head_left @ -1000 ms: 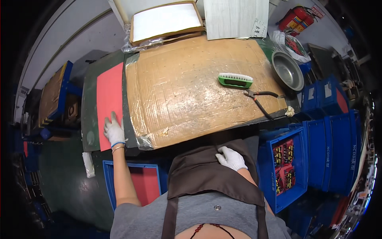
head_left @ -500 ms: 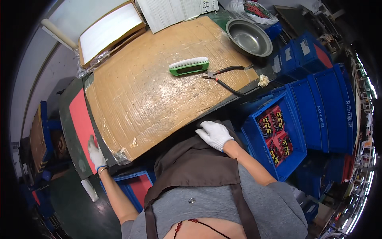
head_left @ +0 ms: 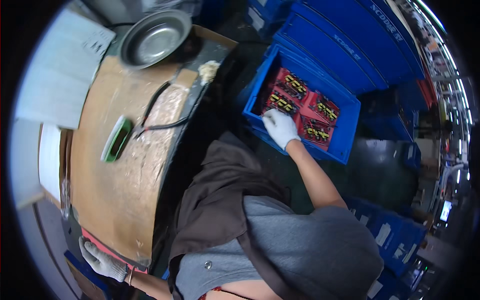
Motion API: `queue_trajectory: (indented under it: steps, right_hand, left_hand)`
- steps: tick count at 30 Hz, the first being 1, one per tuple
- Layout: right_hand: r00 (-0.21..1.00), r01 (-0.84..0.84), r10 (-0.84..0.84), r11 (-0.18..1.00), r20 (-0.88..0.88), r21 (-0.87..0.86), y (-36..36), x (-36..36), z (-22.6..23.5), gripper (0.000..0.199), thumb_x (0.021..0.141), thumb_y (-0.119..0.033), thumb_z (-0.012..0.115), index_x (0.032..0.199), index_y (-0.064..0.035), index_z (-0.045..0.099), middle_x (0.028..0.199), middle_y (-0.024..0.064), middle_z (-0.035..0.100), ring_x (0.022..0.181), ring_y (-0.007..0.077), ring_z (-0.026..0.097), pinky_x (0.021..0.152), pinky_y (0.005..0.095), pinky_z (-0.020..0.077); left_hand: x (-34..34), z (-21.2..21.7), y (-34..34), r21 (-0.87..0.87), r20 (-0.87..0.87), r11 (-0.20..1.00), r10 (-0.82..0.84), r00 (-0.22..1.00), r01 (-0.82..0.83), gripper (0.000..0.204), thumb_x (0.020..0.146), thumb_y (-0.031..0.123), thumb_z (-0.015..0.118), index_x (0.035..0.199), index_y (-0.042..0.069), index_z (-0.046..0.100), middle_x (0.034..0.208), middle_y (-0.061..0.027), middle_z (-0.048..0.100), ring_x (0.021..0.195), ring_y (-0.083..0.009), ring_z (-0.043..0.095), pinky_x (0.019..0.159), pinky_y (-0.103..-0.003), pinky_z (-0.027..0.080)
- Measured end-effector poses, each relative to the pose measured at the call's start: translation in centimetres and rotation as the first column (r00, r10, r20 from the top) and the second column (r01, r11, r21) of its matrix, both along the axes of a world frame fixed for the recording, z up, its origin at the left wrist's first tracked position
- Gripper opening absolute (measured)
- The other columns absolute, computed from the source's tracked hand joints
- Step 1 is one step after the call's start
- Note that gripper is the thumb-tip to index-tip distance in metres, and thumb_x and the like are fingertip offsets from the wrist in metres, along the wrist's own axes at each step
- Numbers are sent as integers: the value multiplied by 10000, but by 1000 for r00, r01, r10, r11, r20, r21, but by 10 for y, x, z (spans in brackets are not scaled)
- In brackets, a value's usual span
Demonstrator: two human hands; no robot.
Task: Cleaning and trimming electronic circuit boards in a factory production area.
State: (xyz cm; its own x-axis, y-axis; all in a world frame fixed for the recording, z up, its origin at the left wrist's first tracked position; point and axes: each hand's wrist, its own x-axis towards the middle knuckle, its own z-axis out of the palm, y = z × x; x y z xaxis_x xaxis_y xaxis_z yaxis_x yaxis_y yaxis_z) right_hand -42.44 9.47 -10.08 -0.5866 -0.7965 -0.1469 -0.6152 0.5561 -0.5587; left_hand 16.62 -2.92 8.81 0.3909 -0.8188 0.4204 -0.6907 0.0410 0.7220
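One right hand (head_left: 281, 127) now in blue crate (head_left: 345, 135)

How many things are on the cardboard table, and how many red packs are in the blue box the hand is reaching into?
Red packs in the box: 5 showing
Metal bowl: 1
Green brush: 1
Black cable: 1
Total: 8
The right hand touches one pack; the left hand rests at the table edge.

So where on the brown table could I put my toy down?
The cardboard-covered table is bare between the green brush and the left hand at its near corner. It is crowded around the black cable and metal bowl.
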Motion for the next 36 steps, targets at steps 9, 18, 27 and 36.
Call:
queue_trajectory:
  steps: [9,18,27,36]
  right_hand:
    - [928,371,-360,875,-95,310,53,-136,-118,484,913,-361,691,1289,-64,622,1231,225,681,1131,377,669,995,456,519]
    - [950,310,-244,815,-195,490,10,-177,-181,452,889,-381,672,1246,-104,688,1257,216,685,1159,385,659,1017,465,518]
    - [930,362,-362,877,-63,315,30,-160,-82,385,885,-406,599,1035,-85,751,1052,211,742,1017,346,715,906,441,547]
    - [728,-80,-39,987,-684,-142,46,-84,114,113,843,-235,723,855,-134,673,844,64,660,876,286,620,791,443,461]
  left_hand:
    - [-188,-6,-36,241,346,804,-595,725,544,309,1024,78,575,1288,-74,631,1284,-202,662,1194,-301,631,1054,-387,485]
    - [-204,5,-13,420,391,793,-596,701,440,285,997,43,586,1254,-59,653,1255,-180,682,1184,-285,637,1054,-376,468]
    - [-232,-1,-15,362,191,705,-696,692,609,281,973,103,599,1193,-53,676,1186,-197,688,1104,-321,656,1004,-393,489]
    - [-324,16,-27,222,-44,169,-982,183,960,269,891,56,678,1147,-27,679,1099,-187,691,1017,-331,679,922,-387,526]
